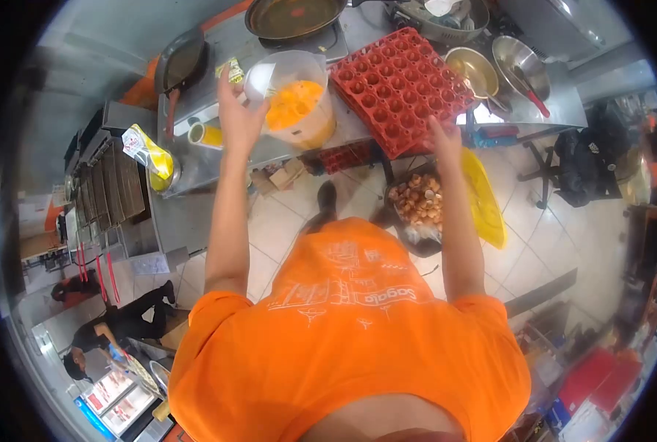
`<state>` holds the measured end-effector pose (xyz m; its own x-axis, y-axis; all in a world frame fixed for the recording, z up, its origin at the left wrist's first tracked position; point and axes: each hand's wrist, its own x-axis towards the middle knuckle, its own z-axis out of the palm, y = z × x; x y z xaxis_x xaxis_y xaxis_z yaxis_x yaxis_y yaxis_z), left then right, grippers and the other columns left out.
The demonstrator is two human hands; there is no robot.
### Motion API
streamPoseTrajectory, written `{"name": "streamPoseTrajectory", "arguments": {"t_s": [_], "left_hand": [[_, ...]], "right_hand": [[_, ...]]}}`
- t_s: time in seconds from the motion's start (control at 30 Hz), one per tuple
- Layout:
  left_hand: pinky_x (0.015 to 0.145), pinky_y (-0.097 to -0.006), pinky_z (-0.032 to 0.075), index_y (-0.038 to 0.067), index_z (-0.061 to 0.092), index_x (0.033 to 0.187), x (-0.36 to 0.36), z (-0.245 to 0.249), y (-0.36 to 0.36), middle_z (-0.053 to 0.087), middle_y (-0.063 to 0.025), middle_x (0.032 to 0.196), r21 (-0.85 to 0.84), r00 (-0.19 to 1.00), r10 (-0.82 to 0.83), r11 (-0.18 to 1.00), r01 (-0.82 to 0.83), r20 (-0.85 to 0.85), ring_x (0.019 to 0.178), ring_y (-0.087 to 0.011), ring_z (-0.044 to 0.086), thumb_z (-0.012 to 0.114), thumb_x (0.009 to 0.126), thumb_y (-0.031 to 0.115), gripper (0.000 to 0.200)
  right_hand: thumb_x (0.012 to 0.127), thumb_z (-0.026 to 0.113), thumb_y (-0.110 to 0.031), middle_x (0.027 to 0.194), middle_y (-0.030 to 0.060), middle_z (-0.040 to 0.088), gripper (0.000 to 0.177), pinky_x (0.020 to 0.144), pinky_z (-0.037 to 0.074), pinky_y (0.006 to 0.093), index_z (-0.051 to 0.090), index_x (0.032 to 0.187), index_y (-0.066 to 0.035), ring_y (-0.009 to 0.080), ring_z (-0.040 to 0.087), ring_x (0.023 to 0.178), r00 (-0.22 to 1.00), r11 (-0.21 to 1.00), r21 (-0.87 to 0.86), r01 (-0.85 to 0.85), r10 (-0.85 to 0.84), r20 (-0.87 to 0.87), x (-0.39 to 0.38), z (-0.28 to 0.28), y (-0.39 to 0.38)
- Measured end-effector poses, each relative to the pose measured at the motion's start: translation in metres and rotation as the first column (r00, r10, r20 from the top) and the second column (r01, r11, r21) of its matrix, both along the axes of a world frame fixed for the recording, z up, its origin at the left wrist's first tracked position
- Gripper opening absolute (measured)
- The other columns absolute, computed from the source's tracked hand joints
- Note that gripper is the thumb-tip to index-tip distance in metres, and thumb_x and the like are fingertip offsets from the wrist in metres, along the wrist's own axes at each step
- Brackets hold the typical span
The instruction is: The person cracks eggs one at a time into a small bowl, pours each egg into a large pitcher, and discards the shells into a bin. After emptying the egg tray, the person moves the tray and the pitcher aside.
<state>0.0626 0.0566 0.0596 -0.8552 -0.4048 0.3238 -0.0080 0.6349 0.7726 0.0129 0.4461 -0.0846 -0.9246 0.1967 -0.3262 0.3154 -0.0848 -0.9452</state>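
My left hand [241,121] is raised at the left of a clear plastic pitcher [315,136] of cracked eggs, its thumb and fingers apart. A yellow-green packet [232,70] shows right at its fingertips, and a white round piece [260,79] overlaps the pitcher's rim. Egg yolks [296,102] fill much of the pitcher. On the other side, my right hand [444,140] grips the near edge of a stack of red egg trays [402,85], whose cups show from above. The trays overhang the counter's front edge.
Below the counter [358,26] stands a bin of eggshells [419,200] beside a yellow lid-like piece [483,199]. A frying pan [293,16] and metal bowls [521,62] sit at the back. A yellow pouch [150,151] is at left; another person [118,324] works behind.
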Motion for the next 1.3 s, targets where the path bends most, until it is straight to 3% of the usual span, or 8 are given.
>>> {"name": "streamPoseTrajectory", "arguments": {"t_s": [0.2, 0.37, 0.47, 0.53, 0.7, 0.9, 1.07, 1.3], "left_hand": [[0.094, -0.0409, 0.056, 0.008, 0.024, 0.154, 0.008, -0.008, -0.001, 0.051, -0.013, 0.115, -0.379, 0.999, -0.044, 0.925, 0.036, -0.014, 0.109, -0.0254, 0.057, 0.081, 0.072, 0.0, 0.1], [0.096, -0.0403, 0.054, 0.006, 0.014, 0.154, 0.034, 0.011, 0.018, 0.048, -0.016, 0.121, 0.126, 0.978, 0.137, 0.985, -0.118, -0.155, 0.111, -0.0265, 0.056, 0.083, 0.076, 0.006, 0.104], [0.098, -0.0412, 0.053, 0.004, 0.012, 0.154, 0.054, 0.017, 0.017, 0.049, -0.0161, 0.122, 0.485, 0.951, 0.247, 0.865, -0.13, -0.185, 0.116, -0.0289, 0.056, 0.078, 0.081, 0.003, 0.099], [0.1, -0.0428, 0.055, 0.003, 0.008, 0.153, 0.072, 0.018, 0.009, 0.048, -0.0178, 0.129, 0.809, 0.909, 0.262, 0.575, 0.122, -0.323, 0.118, -0.0302, 0.055, 0.072, 0.084, -0.003, 0.094], [0.115, -0.0464, 0.042, -0.002, 0.048, 0.133, 0.141, -0.016, -0.048, 0.054, -0.0179, 0.129, 0.908, 0.911, 0.244, 0.345, 0.238, -0.332, 0.121, -0.0305, 0.054, 0.064, 0.096, 0.019, 0.045], [0.112, -0.0452, 0.046, -0.002, 0.045, 0.134, 0.252, -0.083, -0.102, 0.052, -0.016, 0.131, 0.987, 0.895, 0.415, 0.076, 0.144, -0.163, 0.122, -0.0288, 0.054, 0.066, 0.094, 0.016, 0.049], [0.109, -0.0443, 0.049, -0.003, 0.043, 0.137, 0.327, -0.177, -0.13, 0.048, -0.0173, 0.129, 0.991, 0.833, 0.537, -0.068, -0.118, 0.136, 0.119, -0.0292, 0.053, 0.067, 0.093, 0.017, 0.054], [0.108, -0.0429, 0.049, -0.002, 0.041, 0.137, 0.373, -0.242, -0.127, 0.045, -0.0166, 0.134, 0.977, 0.825, 0.523, -0.101, -0.189, 0.214, 0.122, -0.0283, 0.05, 0.066, 0.093, 0.016, 0.054]], "right_hand": [[0.088, 0.073, -0.015, 0.096, 0.0067, 0.057, 0.034, 0.062, 0.057, 0.0307, 0.049, 0.109, -0.004, 0.015, 0.059, 0.08, 0.996, 0.985, -0.149, 0.082, -0.084, -0.007, -0.021, -0.026, 0.0], [0.089, 0.067, -0.008, 0.094, 0.0064, 0.057, 0.027, 0.063, 0.053, 0.0302, 0.046, 0.106, -0.005, 0.0159, 0.06, 0.083, 0.98, 0.991, -0.093, 0.099, -0.113, -0.163, -0.043, 0.001, -0.006], [0.091, 0.065, -0.008, 0.095, 0.0077, 0.058, 0.027, 0.068, 0.051, 0.0305, 0.045, 0.107, -0.004, 0.0154, 0.059, 0.087, 0.98, 0.993, -0.012, 0.114, -0.115, -0.165, -0.039, 0.043, -0.009], [0.091, 0.065, -0.008, 0.095, 0.0076, 0.058, 0.026, 0.071, 0.051, 0.0308, 0.045, 0.108, -0.004, 0.0151, 0.059, 0.087, 0.929, 0.979, -0.162, 0.121, -0.17, -0.328, -0.048, 0.034, 0.011], [0.095, 0.063, -0.003, 0.108, 0.008, 0.06, 0.02, 0.068, 0.055, 0.0315, 0.052, 0.11, -0.009, 0.0191, 0.063, 0.094, 0.922, 0.96, -0.279, 0.012, -0.118, -0.368, 0.017, 0.068, 0.08], [0.099, 0.059, -0.008, 0.131, 0.0097, 0.058, 0.033, 0.106, 0.043, 0.0391, 0.05, 0.131, -0.007, 0.0205, 0.056, 0.122, 0.958, 0.991, -0.015, -0.135, 0.127, -0.256, 0.148, 0.092, 0.09], [0.095, 0.057, 0.0, 0.141, 0.0081, 0.052, 0.042, 0.114, 0.039, 0.0414, 0.046, 0.136, -0.006, 0.0223, 0.051, 0.13, 0.963, 0.866, -0.422, -0.268, 0.253, -0.093, 0.234, 0.054, 0.046], [0.097, 0.058, -0.001, 0.117, 0.0068, 0.062, 0.02, 0.089, 0.054, 0.0373, 0.048, 0.11, -0.012, 0.0193, 0.063, 0.105, 0.916, 0.904, -0.354, -0.242, 0.333, 0.223, 0.281, -0.036, -0.05]]}}
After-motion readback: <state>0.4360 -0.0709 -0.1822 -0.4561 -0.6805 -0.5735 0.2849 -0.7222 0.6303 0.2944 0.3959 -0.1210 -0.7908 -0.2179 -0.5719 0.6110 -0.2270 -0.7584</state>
